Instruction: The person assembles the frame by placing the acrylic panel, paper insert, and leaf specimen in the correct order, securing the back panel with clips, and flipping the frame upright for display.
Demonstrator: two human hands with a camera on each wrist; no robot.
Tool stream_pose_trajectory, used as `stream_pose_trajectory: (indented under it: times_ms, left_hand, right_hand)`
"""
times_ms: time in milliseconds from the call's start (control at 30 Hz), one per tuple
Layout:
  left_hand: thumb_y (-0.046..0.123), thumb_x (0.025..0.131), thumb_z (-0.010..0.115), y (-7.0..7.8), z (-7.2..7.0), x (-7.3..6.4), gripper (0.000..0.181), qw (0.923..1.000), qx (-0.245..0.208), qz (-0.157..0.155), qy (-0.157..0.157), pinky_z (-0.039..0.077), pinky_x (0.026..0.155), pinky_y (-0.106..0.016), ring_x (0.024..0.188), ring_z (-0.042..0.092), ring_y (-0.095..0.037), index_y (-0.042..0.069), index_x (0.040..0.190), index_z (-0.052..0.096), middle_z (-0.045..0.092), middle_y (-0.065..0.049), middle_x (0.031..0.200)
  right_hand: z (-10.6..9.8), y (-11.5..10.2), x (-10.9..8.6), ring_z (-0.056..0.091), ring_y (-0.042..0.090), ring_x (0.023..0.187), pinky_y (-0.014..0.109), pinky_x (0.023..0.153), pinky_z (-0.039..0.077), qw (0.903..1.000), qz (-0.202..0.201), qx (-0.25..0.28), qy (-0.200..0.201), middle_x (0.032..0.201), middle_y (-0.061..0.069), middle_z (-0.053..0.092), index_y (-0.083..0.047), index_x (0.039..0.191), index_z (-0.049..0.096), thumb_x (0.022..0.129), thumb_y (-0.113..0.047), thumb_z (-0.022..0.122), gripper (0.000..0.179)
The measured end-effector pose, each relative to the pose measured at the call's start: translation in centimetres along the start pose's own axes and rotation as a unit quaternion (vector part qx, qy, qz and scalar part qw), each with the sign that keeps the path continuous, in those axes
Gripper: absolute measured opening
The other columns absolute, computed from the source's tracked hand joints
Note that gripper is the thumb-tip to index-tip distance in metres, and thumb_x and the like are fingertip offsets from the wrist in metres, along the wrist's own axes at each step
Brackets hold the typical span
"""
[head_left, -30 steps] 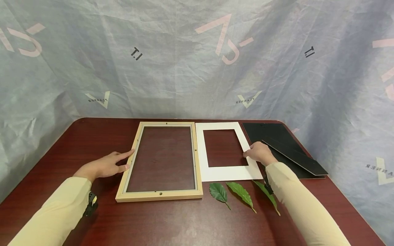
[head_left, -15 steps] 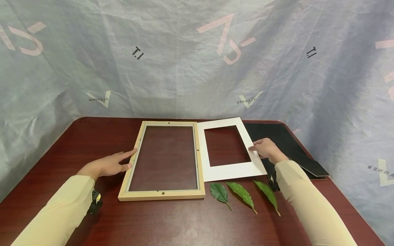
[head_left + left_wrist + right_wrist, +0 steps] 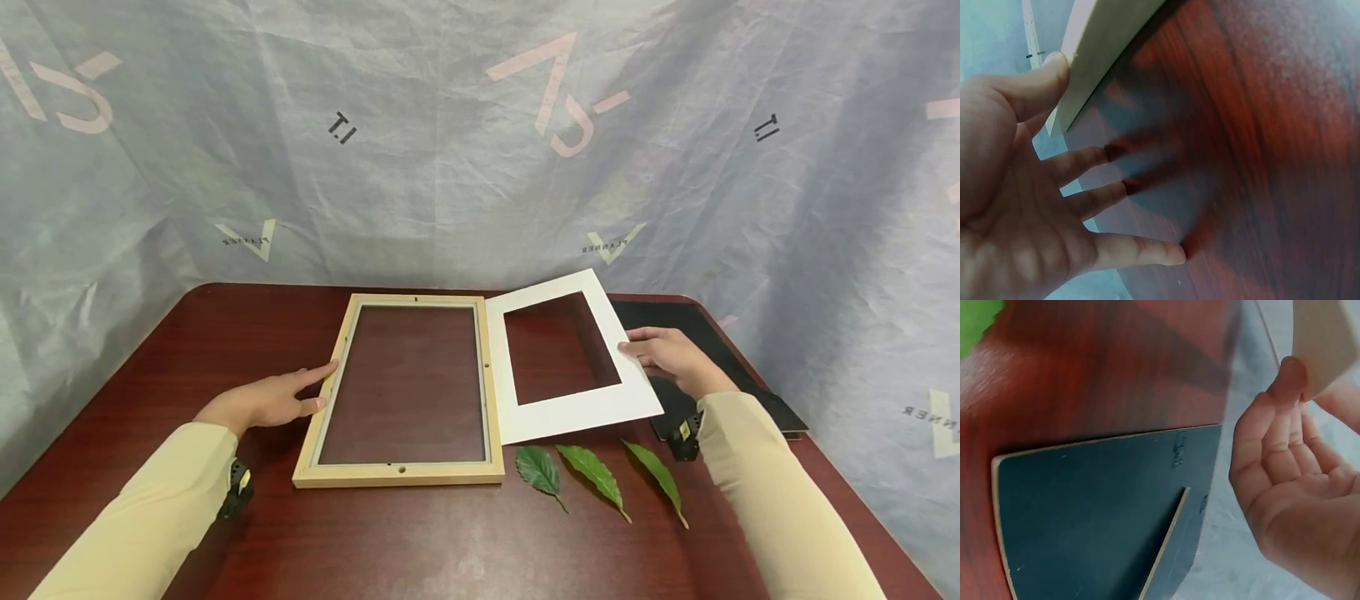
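A light wooden picture frame (image 3: pixel 397 475) lies flat on the dark red table. My left hand (image 3: pixel 266 400) rests at its left side, thumb and index finger touching the edge; in the left wrist view the other fingers of the hand (image 3: pixel 1041 194) are spread and reach down to the tabletop. To the right of the frame, my right hand (image 3: pixel 671 358) pinches the right edge of a white mat board (image 3: pixel 570 419) with a rectangular window. That edge is raised, while the left edge stays low beside the frame. The right wrist view shows the hand (image 3: pixel 1297 462) gripping the board between thumb and fingers.
Three green leaves, one (image 3: pixel 537 471) on the left, one (image 3: pixel 592 473) in the middle and one (image 3: pixel 656 473) on the right, lie in front of the mat. A black backing board (image 3: pixel 1091 506) with a stand leg (image 3: pixel 1175 550) lies at right. Behind the table (image 3: pixel 375 542) hangs a grey printed cloth (image 3: pixel 427 167).
The mat board's right edge has risen off the table, tilting it, as my right hand moved up and to the right with it. My left hand stays at the frame's edge.
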State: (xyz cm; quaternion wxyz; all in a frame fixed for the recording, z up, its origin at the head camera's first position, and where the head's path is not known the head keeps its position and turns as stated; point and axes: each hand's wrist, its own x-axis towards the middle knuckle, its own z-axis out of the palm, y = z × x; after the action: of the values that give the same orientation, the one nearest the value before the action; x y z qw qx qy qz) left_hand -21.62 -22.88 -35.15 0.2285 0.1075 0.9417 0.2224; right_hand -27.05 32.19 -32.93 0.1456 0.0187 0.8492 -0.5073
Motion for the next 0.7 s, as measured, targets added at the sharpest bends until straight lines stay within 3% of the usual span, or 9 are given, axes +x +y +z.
stream_pose_trajectory:
  times_ms: [233, 500, 700]
  left_hand:
    - [0.032, 0.106, 0.056, 0.1, -0.1, -0.1, 0.075, 0.9999, -0.010, 0.000, -0.011, 0.023, 0.110, -0.072, 0.143, 0.017, -0.061, 0.006, 0.162, 0.014, 0.008, -0.044, 0.157]
    - [0.035, 0.107, 0.053, 0.4, -0.2, 0.1, 0.075, 0.9997, -0.002, -0.003, -0.025, 0.021, 0.110, -0.072, 0.144, 0.015, -0.061, 0.008, 0.163, 0.011, 0.005, -0.043, 0.158]
    - [0.038, 0.107, 0.052, 1.0, -0.1, 0.4, 0.075, 0.9993, 0.014, -0.021, -0.027, 0.019, 0.108, -0.076, 0.141, 0.014, -0.066, 0.011, 0.164, 0.011, 0.005, -0.045, 0.157]
  right_hand:
    - [-0.9, -1.1, -0.7, 0.068, 0.006, 0.086, 0.030, 0.077, 0.058, 0.9971, -0.015, 0.074, 0.005, 0.095, -0.012, 0.068, 0.004, 0.153, 0.035, 0.104, -0.028, 0.062, 0.064]
    - [-1.3, -2.8, -1.6, 0.071, 0.008, 0.083, 0.030, 0.072, 0.059, 0.9896, -0.033, 0.139, 0.019, 0.094, -0.010, 0.072, -0.012, 0.130, 0.056, 0.102, -0.023, 0.066, 0.032]
    - [-0.5, -3.7, -1.9, 0.071, 0.007, 0.084, 0.028, 0.072, 0.058, 0.9835, -0.048, 0.174, 0.010, 0.094, -0.010, 0.072, -0.011, 0.128, 0.055, 0.102, -0.020, 0.065, 0.029]
